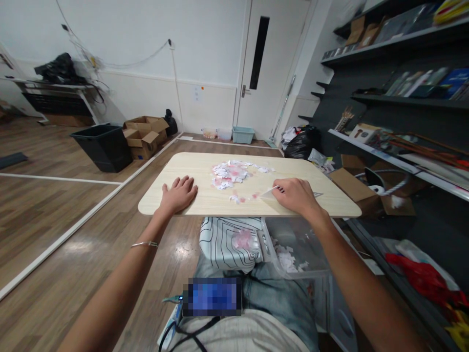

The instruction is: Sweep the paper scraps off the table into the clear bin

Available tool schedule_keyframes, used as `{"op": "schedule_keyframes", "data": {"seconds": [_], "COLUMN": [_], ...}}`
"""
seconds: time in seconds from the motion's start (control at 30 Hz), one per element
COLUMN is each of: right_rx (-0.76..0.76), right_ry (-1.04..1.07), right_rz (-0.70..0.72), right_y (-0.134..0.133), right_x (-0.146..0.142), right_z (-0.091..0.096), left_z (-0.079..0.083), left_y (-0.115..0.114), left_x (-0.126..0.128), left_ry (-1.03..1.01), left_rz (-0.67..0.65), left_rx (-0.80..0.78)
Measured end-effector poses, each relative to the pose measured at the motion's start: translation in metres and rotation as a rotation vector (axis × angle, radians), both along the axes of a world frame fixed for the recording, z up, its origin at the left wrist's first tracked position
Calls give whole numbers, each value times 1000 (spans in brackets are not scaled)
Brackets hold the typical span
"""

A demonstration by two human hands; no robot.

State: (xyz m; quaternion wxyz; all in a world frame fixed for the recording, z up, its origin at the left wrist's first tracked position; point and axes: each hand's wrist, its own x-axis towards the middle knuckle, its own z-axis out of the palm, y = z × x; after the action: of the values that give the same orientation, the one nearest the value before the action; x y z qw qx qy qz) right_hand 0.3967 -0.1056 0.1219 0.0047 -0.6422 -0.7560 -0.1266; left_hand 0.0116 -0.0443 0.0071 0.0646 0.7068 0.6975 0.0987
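Note:
My left hand [179, 194] lies palm down on the left part of the pale wooden tabletop [315, 171], fingers spread and holding nothing. My right hand [296, 195] is closed around a thin white flat piece [270, 192] at the table's right front. Its edge sticks out to the left, close to a few scraps; most of it is hidden by my fingers, so I cannot tell its kind. A dark triangular outline [318, 194] shows just right of that hand. Toward the far middle lies a heap of torn white and pink paper scraps [229, 173]. A smaller cluster of scraps [237, 199] lies nearer.
Below the table's front edge, a clear plastic bin [304, 269] holds more scraps beside a patterned cushion [216, 244]. A phone [212, 297] rests on my lap. Shelves [406, 100] and an open carton [351, 183] stand right; a black bin [102, 146] stands left.

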Motion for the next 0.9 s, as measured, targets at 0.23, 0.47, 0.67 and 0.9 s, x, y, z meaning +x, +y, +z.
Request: {"op": "schedule_keyframes", "data": {"seconds": [0.23, 0.47, 0.67, 0.9], "right_rx": [-2, 11, 28, 50], "right_ry": [1, -11, 17, 12], "right_rz": [-9, -94, -65, -94], "right_y": [7, 25, 27, 24], "right_x": [-3, 2, 15, 34], "right_z": [-1, -1, -1, -3], "left_z": [-4, -6, -3, -3], "left_y": [2, 3, 2, 1], "left_x": [-2, -3, -2, -2], "left_ry": [18, 22, 19, 29], "left_rz": [-7, -3, -4, 5], "left_rx": [1, -1, -10, -16]}}
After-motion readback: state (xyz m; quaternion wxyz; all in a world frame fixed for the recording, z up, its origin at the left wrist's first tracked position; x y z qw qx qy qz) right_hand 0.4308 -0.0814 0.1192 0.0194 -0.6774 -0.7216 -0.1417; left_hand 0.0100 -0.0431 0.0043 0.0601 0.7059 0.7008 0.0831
